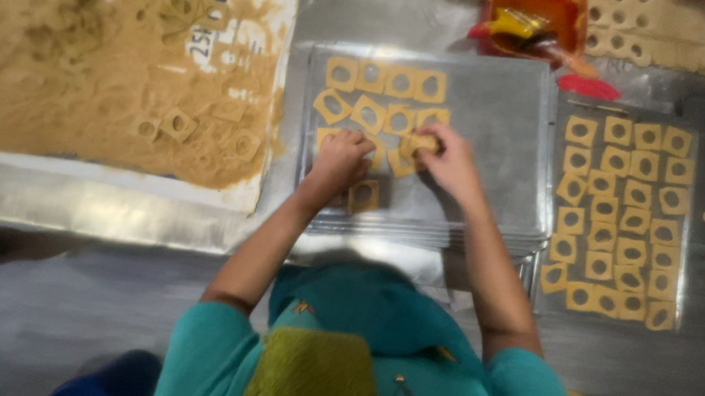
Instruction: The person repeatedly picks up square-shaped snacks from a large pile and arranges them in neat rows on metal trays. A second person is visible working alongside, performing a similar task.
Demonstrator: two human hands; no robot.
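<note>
— On the centre tray [505, 109]?

— Flat grey metal, top of a stack of like trays, rims showing at its near edge. Two loose rows of square dough pieces [384, 82] at its far left corner, pale yellow, each with a round hole punched through; some straight, some turned askew. One more square [364, 195] alone near the tray's near edge, just below the left hand [340, 158].

— And the hands?

— Both over the tray's left half, close together. Right hand [451, 159] with grip pinched on a dough piece [423, 142], fingertips closed around it just above the tray. Left hand curled knuckles-up, resting on the tray among the squares; grip hidden, cannot tell whether anything is in it.

— Right of that tray?

— A second tray [685, 235], dark, nearly covered with the same holed squares in tidy columns.

— Left of it?

— A sheet [273, 95] spread on the steel bench [58, 204], heaped with brown crumbly powder [68, 50], a few holed squares half sunk in it.

— Beyond the centre tray?

— An orange tub [543, 18] with a yellow tool inside, a red lid [588, 88] just beside it, and more rolled dough [680, 39] punched with holes at the far right.

— In the way?

— Only teal sleeves and forearms crossing the tray's near edge.
</note>
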